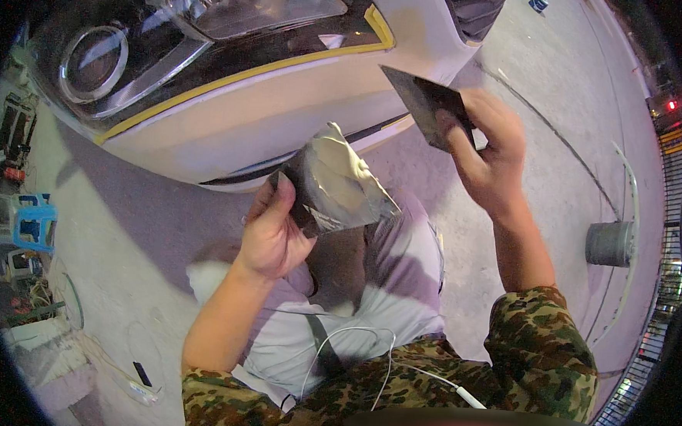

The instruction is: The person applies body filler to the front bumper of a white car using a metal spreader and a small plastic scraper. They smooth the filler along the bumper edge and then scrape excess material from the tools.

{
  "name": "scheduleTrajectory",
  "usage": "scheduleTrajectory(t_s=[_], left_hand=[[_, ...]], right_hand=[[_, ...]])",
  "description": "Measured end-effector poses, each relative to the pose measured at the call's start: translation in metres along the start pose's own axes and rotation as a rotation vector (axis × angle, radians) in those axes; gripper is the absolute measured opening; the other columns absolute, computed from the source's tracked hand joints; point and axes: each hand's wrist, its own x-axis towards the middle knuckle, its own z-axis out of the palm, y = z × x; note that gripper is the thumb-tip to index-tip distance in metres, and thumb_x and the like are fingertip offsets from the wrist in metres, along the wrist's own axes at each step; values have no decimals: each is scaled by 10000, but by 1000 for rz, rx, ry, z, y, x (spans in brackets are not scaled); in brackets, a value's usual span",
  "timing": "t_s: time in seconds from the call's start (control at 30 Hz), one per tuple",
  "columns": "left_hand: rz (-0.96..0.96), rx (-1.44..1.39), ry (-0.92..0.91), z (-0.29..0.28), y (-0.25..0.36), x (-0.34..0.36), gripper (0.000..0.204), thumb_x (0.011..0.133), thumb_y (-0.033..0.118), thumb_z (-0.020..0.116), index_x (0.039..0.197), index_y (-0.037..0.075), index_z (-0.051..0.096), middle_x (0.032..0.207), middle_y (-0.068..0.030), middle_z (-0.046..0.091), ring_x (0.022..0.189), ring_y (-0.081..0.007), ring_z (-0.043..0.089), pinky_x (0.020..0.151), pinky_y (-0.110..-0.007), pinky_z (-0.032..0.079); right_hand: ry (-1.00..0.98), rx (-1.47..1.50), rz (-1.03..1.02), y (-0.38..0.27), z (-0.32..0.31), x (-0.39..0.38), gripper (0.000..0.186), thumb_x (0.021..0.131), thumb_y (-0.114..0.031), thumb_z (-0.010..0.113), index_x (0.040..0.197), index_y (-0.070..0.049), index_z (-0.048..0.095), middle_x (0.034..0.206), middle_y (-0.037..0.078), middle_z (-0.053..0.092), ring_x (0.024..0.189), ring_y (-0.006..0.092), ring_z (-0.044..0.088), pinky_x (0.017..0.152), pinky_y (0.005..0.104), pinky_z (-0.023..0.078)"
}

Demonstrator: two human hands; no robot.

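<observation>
My left hand (278, 229) grips a flat metal plate (322, 208) with pale cream paste (351, 163) heaped on its face, held in front of my bent legs. In my right hand (483, 155), higher and to the right, is a dark, thin scraper blade (416, 101), tilted and apart from the plate. Just beyond both hands is a car's front bumper (182, 151), pale beige and white, with yellow masking tape (232, 80) along the edge beneath the headlight (94, 69).
A grey bucket (608, 242) stands on the concrete floor (530, 285) at right, near a railing (665, 292). At left are a blue plastic stool (36, 220), assorted clutter and cords. A small blue can (537, 3) sits farther back. A white cable (350, 329) lies over my lap.
</observation>
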Motion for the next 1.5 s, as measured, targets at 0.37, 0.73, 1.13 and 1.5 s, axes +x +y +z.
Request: scheduleTrajectory(t_s=[0.37,0.73,1.13,1.5], left_hand=[[-27,-90,8,3,-2,15,401,1056,302,497,1415,124,499,1400,-76,587,1286,-241,572,1079,-429,493],[3,-39,116,2,-6,19,374,1037,296,542,1370,126,544,1362,-71,616,1256,-241,599,1039,-437,535],[43,130,130,-5,-4,14,350,1036,269,545,1351,117,565,1336,-66,635,1212,-222,629,987,-423,570],[-25,135,177,-11,-31,-27,369,1034,268,546,1374,124,546,1340,-84,625,1214,-236,624,994,-401,568]], right_hand=[[-46,22,-336,-5,8,-46,461,675,26,655,1118,-80,724,913,75,691,718,251,651,612,351,520],[90,437,514,27,7,-42,192,912,-101,665,1025,53,686,802,86,658,710,101,588,650,283,489],[73,756,785,30,30,-82,223,935,-124,633,1052,59,684,861,9,660,758,70,573,674,263,487],[315,1325,984,40,60,-134,170,943,-129,662,1033,12,691,911,18,680,784,84,597,702,259,488]])
